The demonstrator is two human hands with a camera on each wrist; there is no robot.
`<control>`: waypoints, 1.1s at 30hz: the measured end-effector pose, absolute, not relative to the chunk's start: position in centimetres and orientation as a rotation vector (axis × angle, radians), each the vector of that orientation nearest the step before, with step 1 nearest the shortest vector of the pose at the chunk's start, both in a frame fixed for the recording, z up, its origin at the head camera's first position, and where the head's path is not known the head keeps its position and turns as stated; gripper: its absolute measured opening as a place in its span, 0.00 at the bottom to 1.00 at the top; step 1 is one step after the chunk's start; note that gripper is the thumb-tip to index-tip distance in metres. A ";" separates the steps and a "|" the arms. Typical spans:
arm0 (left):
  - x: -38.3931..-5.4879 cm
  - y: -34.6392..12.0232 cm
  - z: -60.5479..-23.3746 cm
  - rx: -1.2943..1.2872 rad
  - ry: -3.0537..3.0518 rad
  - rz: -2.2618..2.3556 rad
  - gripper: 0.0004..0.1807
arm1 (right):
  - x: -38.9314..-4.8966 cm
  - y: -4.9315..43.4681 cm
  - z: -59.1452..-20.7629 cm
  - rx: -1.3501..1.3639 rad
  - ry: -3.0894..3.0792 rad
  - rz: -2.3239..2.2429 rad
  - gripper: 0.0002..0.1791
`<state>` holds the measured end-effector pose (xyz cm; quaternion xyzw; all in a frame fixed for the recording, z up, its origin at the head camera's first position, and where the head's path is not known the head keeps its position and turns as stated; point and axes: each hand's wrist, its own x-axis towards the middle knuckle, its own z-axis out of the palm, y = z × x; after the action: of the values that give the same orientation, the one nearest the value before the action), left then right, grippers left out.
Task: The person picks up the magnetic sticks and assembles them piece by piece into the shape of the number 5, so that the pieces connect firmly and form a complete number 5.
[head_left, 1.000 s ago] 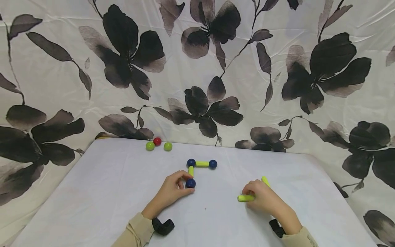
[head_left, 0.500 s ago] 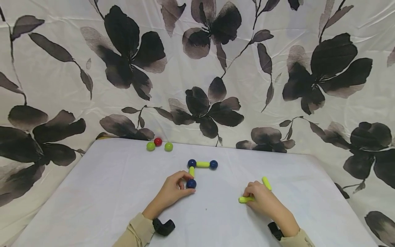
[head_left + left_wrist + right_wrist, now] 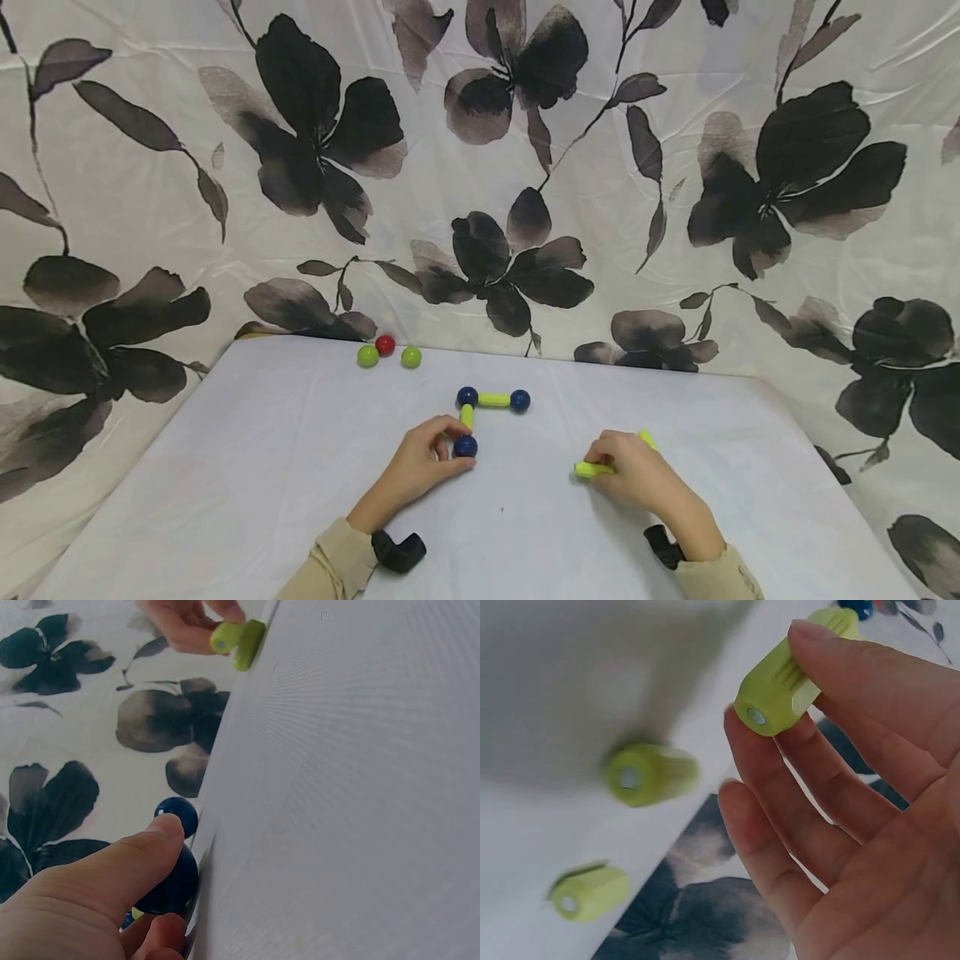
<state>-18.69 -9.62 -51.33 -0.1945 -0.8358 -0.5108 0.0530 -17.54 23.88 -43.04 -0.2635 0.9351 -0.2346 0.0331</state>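
My left hand (image 3: 422, 454) grips a dark blue ball (image 3: 466, 447) between thumb and fingers. This ball is the near end of an L-shaped piece: a short yellow-green magnetic rod (image 3: 467, 417) runs from it to a corner blue ball (image 3: 467, 397), and a second rod (image 3: 493, 400) leads right to another blue ball (image 3: 520, 401). Off to the right, my right hand (image 3: 637, 477) pinches a loose yellow-green magnetic rod (image 3: 780, 690) by thumb and fingertips, one metal-tipped end showing. Two more rods, one nearer (image 3: 649, 774) and one farther (image 3: 592, 892), lie on the white surface below that hand.
Two green balls (image 3: 367, 356) (image 3: 411, 357) and a red ball (image 3: 386, 345) sit at the back edge of the white-covered table (image 3: 247, 467). Behind it hangs a floral cloth (image 3: 480, 167). Each wrist wears a black camera mount (image 3: 399, 552).
My right hand dips slightly, then rises with the pinched rod, away from the table's front. My left hand keeps its hold on the blue ball, and the L-shaped piece stays put.
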 end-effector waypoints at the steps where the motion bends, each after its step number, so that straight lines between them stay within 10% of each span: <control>1: -18.7 -9.6 -51.3 -0.595 -2.534 -1.549 0.21 | -17.7 23.8 -42.8 -0.822 2.878 -0.735 0.11; 19: -18.6 -9.5 -51.1 -0.559 -2.553 -1.566 0.21 | -19.9 21.5 -38.9 -0.778 2.789 -1.234 0.11; 33: -18.5 -9.4 -51.0 -0.519 -2.593 -1.520 0.22 | -21.4 16.6 -43.9 -0.518 2.202 -1.819 0.16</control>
<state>-18.51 -9.39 -50.99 -0.1701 -0.8492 -0.4979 0.0454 -21.38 16.63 -43.88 -0.1770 0.7531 -0.6223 0.1193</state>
